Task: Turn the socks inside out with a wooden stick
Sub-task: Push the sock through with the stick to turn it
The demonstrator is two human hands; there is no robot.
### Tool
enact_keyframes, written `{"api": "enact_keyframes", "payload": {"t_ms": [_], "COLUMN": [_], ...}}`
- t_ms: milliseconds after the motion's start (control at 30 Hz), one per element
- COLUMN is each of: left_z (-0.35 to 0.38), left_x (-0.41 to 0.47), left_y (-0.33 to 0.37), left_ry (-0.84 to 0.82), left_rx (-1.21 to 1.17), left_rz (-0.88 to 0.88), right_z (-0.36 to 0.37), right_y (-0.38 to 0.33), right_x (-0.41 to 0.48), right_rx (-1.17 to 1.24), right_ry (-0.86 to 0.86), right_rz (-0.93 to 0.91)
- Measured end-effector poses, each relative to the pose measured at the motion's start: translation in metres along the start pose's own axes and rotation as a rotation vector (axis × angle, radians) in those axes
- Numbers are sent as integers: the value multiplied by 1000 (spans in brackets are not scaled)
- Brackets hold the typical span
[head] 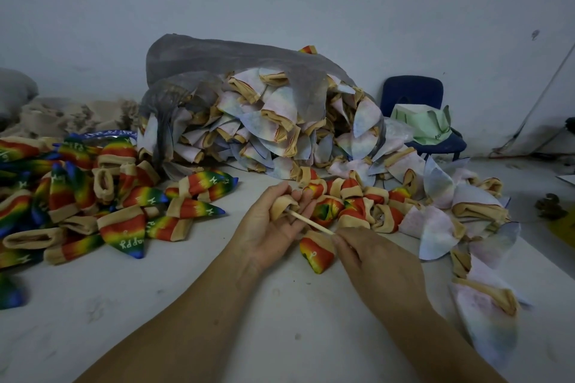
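**Two hands working a wooden stick into a sock among piles of socks**

At the far left, a heap of rainbow-striped socks (93, 205) with tan cuffs is lying on a pale, scuffed table (155, 305). Behind it, toward the middle, a grey see-through plastic bag (217, 59) is lying on its side, and pale pastel socks (264, 127) are spilling from its mouth.

In the middle foreground, the left hand (270, 227) is turning palm up, its fingers curling around a bunched tan sock (281, 205). A thin wooden stick (308, 222) is running from that sock down and to the right, its far tip going into the fabric. Just below the stick, one rainbow sock (317, 255) is lying on the table between the hands. The right hand (373, 258) is pinching the stick's near end between thumb and fingers.

Farther right, more pale socks (435, 227) are trailing along the table toward its edge. Beyond them, a dark blue chair (413, 93) is standing by the wall, carrying a light green paper bag (426, 123).
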State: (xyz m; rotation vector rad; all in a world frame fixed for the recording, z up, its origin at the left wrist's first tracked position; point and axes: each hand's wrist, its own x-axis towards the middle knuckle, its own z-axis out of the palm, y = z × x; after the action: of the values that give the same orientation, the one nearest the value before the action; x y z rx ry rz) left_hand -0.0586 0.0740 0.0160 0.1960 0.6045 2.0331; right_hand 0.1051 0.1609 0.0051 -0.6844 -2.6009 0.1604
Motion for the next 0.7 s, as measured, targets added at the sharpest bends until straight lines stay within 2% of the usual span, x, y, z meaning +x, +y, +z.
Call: {"api": "enact_keyframes", "payload": {"t_ms": [200,700], "left_z": [-7,-7], "left_x": [3,4], "left_y": [14,8], "left_ry": [42,112], "left_rx": [-148,-39], "left_rz": [166,126], "right_z": [-3,-5], "right_y": [0,-5], "right_x": [0,1], "right_rx": [-2,-38], "right_ry": [33,-63], "right_rz": [71,10]}}
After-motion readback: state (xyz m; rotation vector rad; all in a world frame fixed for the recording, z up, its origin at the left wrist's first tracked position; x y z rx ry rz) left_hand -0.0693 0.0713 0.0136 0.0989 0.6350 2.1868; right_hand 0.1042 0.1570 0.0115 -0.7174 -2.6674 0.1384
